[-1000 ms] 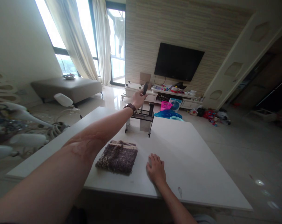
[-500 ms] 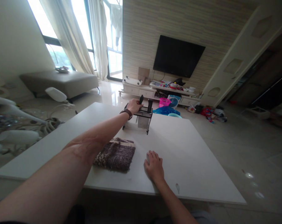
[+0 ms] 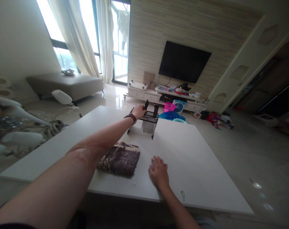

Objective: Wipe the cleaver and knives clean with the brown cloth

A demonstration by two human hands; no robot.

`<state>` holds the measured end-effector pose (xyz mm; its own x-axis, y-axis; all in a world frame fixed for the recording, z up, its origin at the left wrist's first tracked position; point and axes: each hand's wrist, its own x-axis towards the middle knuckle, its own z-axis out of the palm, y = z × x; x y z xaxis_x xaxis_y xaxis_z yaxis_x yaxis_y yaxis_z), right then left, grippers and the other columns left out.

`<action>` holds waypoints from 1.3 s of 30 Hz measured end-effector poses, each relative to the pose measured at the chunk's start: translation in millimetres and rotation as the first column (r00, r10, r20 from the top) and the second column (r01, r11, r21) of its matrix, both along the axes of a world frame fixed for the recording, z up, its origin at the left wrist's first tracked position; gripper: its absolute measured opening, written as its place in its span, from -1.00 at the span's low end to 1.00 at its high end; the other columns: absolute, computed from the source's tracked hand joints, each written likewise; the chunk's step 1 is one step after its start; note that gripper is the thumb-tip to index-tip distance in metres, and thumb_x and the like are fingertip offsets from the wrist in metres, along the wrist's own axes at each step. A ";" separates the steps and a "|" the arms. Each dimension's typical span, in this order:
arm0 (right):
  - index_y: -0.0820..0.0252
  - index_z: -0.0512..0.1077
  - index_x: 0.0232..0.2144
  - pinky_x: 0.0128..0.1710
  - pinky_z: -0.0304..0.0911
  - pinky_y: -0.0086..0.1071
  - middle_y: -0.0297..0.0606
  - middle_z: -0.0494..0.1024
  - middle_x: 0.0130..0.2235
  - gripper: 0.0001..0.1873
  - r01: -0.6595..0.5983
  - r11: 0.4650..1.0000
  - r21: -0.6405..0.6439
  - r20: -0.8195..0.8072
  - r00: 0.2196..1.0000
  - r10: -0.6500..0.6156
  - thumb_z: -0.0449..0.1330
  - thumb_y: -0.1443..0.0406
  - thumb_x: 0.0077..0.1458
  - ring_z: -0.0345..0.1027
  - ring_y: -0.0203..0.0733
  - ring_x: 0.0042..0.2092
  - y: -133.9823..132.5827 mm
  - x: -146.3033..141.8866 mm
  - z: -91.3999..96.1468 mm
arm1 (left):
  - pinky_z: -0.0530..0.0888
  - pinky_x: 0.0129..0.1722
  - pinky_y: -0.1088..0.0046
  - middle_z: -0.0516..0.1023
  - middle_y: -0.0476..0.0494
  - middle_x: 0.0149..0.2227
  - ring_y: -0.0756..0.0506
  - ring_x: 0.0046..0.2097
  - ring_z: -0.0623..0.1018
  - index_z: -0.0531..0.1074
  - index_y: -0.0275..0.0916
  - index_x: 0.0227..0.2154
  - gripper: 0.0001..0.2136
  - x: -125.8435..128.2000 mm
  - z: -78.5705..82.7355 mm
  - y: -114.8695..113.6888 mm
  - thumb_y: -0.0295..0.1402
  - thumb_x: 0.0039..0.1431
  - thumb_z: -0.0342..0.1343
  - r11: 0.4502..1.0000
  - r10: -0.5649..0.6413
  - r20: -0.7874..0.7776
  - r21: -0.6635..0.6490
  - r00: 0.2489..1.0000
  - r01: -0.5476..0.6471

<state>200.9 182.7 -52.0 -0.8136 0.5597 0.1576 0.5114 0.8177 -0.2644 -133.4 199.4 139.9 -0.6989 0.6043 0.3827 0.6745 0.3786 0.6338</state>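
My left hand (image 3: 139,111) reaches far across the white table (image 3: 197,159) to a small black knife rack (image 3: 151,120). Its fingers are curled round the lower part of a black knife handle (image 3: 146,104) that stands upright in the rack. A second black handle (image 3: 155,110) stands in the rack just to the right. A dark watch (image 3: 131,117) is on that wrist. My right hand (image 3: 159,173) lies palm down on the table near the front edge, fingers flat. A folded brown, patterned cloth (image 3: 120,159) lies just left of it.
Beyond the table stand a low TV cabinet (image 3: 156,95) crowded with small items, a wall TV (image 3: 184,62), and pink and blue baskets (image 3: 169,107) on the floor. A grey bench (image 3: 70,86) is at the left by the windows. White ornate chair parts (image 3: 17,136) are at the left edge.
My left hand came down from above the rack with the black-handled knife, which now stands in the rack. The right hand and the cloth stayed put.
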 end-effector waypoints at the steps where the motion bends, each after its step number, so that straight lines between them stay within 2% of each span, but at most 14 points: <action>1: 0.08 0.38 0.16 0.20 0.01 -0.13 -0.14 0.37 0.29 -0.56 0.000 1.000 0.001 -0.002 1.000 0.000 0.02 0.22 0.27 0.09 -0.01 0.32 0.0 0.0 0.0 | 0.46 -0.13 0.30 0.67 -0.28 -0.24 -0.25 -0.13 0.61 0.63 -0.20 -0.31 -0.86 0.7 0.7 -0.2 -0.30 0.10 0.24 1.000 -0.004 -0.008 -0.009 1.000 0.004; 7: 0.08 0.39 0.16 0.20 0.01 -0.14 -0.14 0.37 0.29 -0.56 0.005 1.000 -0.013 -0.006 1.000 -0.005 0.02 0.22 0.27 0.09 -0.03 0.32 0.0 0.1 1.7 | 0.45 -0.08 0.29 0.65 -0.29 -0.15 -0.24 -0.09 0.59 0.58 -0.21 -0.19 -0.80 5.5 1.7 -6.1 -0.34 0.16 0.13 1.000 -0.029 -0.015 -0.013 0.999 0.028; 12: 0.09 0.39 0.15 0.19 0.01 -0.14 -0.15 0.38 0.29 -0.57 0.002 1.000 -0.008 -0.012 1.000 -0.002 0.02 0.23 0.26 0.10 -0.04 0.32 0.7 0.4 0.5 | 0.40 0.07 0.23 0.54 -0.36 0.01 -0.26 0.07 0.48 0.47 -0.26 -0.04 -0.70 1.7 -1.2 -29.7 -0.37 0.17 0.08 0.998 0.028 -0.024 0.064 0.999 -0.027; 17: 0.09 0.40 0.14 0.18 0.03 -0.14 -0.14 0.38 0.28 -0.57 0.015 1.000 0.011 -0.004 1.000 -0.015 0.02 0.24 0.26 0.12 -0.04 0.31 1.4 -0.6 -2.1 | 0.36 0.12 0.14 0.48 -0.33 0.02 -0.30 0.12 0.40 0.38 -0.23 -0.02 -0.67 4.5 -14.8 -80.5 -0.38 0.12 0.10 0.992 0.100 0.037 0.077 0.994 -0.102; 20: 0.11 0.39 0.14 0.18 0.03 -0.14 -0.13 0.38 0.28 -0.57 0.009 1.000 0.027 0.000 1.000 -0.009 0.02 0.25 0.26 0.12 -0.03 0.31 2.6 -1.2 -2.8 | 0.33 0.16 0.15 0.41 -0.33 0.10 -0.28 0.18 0.36 0.33 -0.21 0.04 -0.62 19.6 -29.0 -117.7 -0.35 0.13 0.08 0.994 0.064 0.103 -0.097 0.993 -0.054; 23: 0.12 0.38 0.15 0.19 0.04 -0.13 -0.12 0.37 0.29 -0.56 0.009 0.999 0.034 0.020 1.000 -0.010 0.01 0.25 0.27 0.11 -0.02 0.31 4.4 -1.2 -5.4 | 0.33 0.16 0.12 0.41 -0.38 0.06 -0.34 0.16 0.37 0.38 -0.30 0.01 -0.59 44.1 -46.6 -151.2 -0.30 0.07 0.13 0.978 0.039 0.135 -0.207 0.990 -0.010; 25: 0.12 0.37 0.16 0.19 0.03 -0.12 -0.12 0.36 0.30 -0.57 0.005 0.999 0.045 0.043 0.999 -0.007 -0.01 0.25 0.29 0.10 -0.01 0.32 4.8 -0.9 -8.4 | 0.30 0.19 0.15 0.38 -0.35 0.07 -0.33 0.17 0.36 0.40 -0.29 0.04 -0.55 61.9 -60.0 -169.5 -0.25 0.07 0.13 0.909 -0.108 0.124 -0.389 0.986 0.148; 27: 0.10 0.35 0.18 0.21 0.02 -0.09 -0.12 0.32 0.32 -0.56 0.002 0.998 0.068 0.080 0.997 -0.007 -0.03 0.25 0.30 0.06 0.00 0.33 4.3 -0.9 -10.4 | 0.32 0.18 0.18 0.38 -0.29 0.08 -0.31 0.16 0.38 0.44 -0.21 0.04 -0.53 76.2 -73.7 -184.2 -0.17 0.05 0.17 0.763 -0.297 0.211 -0.535 0.931 0.364; 29: 0.07 0.30 0.21 0.22 0.00 -0.04 -0.12 0.27 0.35 -0.56 0.003 0.997 0.079 0.143 0.990 -0.015 -0.06 0.25 0.33 0.01 0.02 0.36 3.8 -2.0 -8.1 | 0.31 0.19 0.11 0.36 -0.28 0.12 -0.34 0.17 0.36 0.46 -0.15 0.04 -0.51 82.8 -85.4 -195.7 -0.12 0.02 0.21 0.677 -0.380 0.204 -0.603 0.902 0.422; 31: 0.09 0.26 0.23 0.21 0.01 0.02 -0.07 0.20 0.37 -0.55 -0.031 0.998 0.058 0.250 0.968 0.015 -0.09 0.25 0.34 -0.04 0.09 0.37 5.4 -5.1 0.6 | 0.34 0.15 0.01 0.34 -0.32 0.16 -0.40 0.19 0.33 0.45 -0.14 0.06 -0.46 79.6 -93.0 -204.2 -0.13 -0.03 0.25 0.651 -0.382 0.155 -0.655 0.911 0.384; 33: 0.16 0.27 0.21 0.16 0.07 0.08 0.05 0.18 0.36 -0.55 -0.113 0.994 -0.001 0.368 0.924 0.106 -0.07 0.26 0.33 -0.01 0.20 0.34 11.2 -10.8 14.6 | 0.37 0.12 -0.01 0.36 -0.36 0.16 -0.42 0.19 0.34 0.43 -0.16 0.10 -0.41 68.2 -96.3 -210.5 -0.15 -0.06 0.27 0.634 -0.354 0.136 -0.693 0.925 0.344; 35: 0.21 0.35 0.11 0.10 0.14 0.04 0.11 0.31 0.24 -0.60 -0.188 0.980 -0.066 0.416 0.887 0.199 0.03 0.27 0.26 0.15 0.22 0.22 21.3 -18.3 30.3 | 0.39 0.13 0.04 0.41 -0.39 0.12 -0.40 0.15 0.40 0.43 -0.23 0.11 -0.39 52.9 -97.7 -216.0 -0.17 -0.05 0.28 0.615 -0.308 0.146 -0.723 0.940 0.314; 37: 0.22 0.41 0.03 0.08 0.17 -0.04 0.08 0.41 0.12 -0.65 -0.236 0.964 -0.125 0.424 0.866 0.267 0.07 0.28 0.21 0.26 0.16 0.12 33.6 -26.5 43.9 | 0.43 0.10 0.09 0.47 -0.40 0.08 -0.37 0.08 0.48 0.40 -0.27 0.14 -0.36 39.1 -100.3 -221.6 -0.17 -0.04 0.27 0.607 -0.230 0.187 -0.740 0.955 0.291; 39: 0.23 0.45 -0.02 0.09 0.17 -0.09 0.05 0.45 0.06 -0.67 -0.267 0.947 -0.180 0.414 0.852 0.319 0.09 0.29 0.19 0.29 0.12 0.09 45.5 -34.7 53.7 | 0.53 -0.07 0.09 0.51 -0.39 0.05 -0.35 -0.08 0.58 0.26 -0.22 0.27 -0.25 29.6 -106.1 -227.6 -0.15 -0.02 0.25 0.592 -0.131 0.326 -0.732 0.936 0.338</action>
